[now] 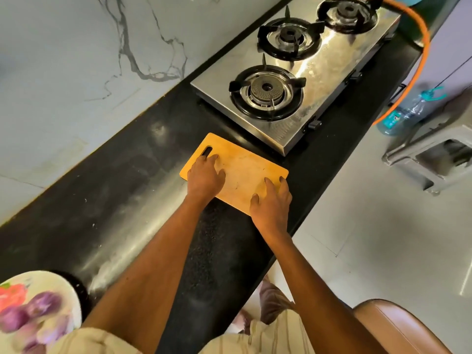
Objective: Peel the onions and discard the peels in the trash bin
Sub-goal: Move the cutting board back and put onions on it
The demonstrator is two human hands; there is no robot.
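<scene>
A wooden cutting board (242, 169) lies on the black counter just in front of the stove. My left hand (205, 176) rests flat on its left part, fingers spread near the handle slot. My right hand (272, 203) lies on the board's near right corner, fingers spread and pressing down. Several purple onions (30, 312) sit on a white flowered plate (51, 282) at the bottom left of the counter, well away from both hands. No trash bin is in view.
A steel three-burner gas stove (293, 80) stands beyond the board, with an orange hose (419, 62) at the right. On the floor are a water bottle (406, 113), a grey stool (439, 154) and a brown chair (398, 328). The black counter (115, 200) runs along a marble wall.
</scene>
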